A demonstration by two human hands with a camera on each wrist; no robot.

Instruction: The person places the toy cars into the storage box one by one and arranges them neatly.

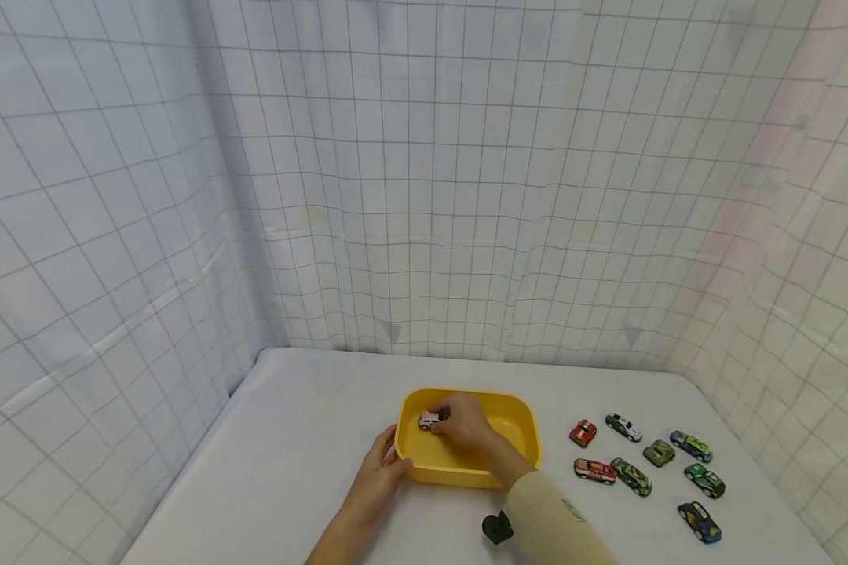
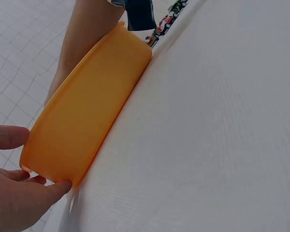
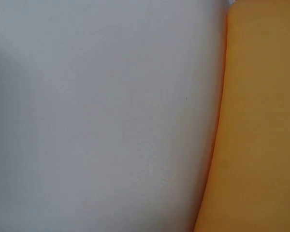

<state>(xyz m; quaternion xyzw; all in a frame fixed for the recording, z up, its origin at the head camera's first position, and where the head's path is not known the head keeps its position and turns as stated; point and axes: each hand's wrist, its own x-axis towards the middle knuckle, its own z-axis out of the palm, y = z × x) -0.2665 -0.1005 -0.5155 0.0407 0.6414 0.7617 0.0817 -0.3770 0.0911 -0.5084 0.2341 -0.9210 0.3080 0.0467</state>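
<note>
A yellow plastic tray sits on the white table. Inside it, toward the left, is a small white toy car, which my right hand pinches between thumb and fingers. My left hand grips the tray's near left corner; in the left wrist view its thumb and fingers are spread around that end of the tray wall. The right wrist view has only the tray's outer side beside the tabletop, so the hand and car are hidden there.
Right of the tray lie several toy cars, among them a small red one, a red and white one, a green camouflage one and a dark blue one. White grid-patterned curtains enclose the table.
</note>
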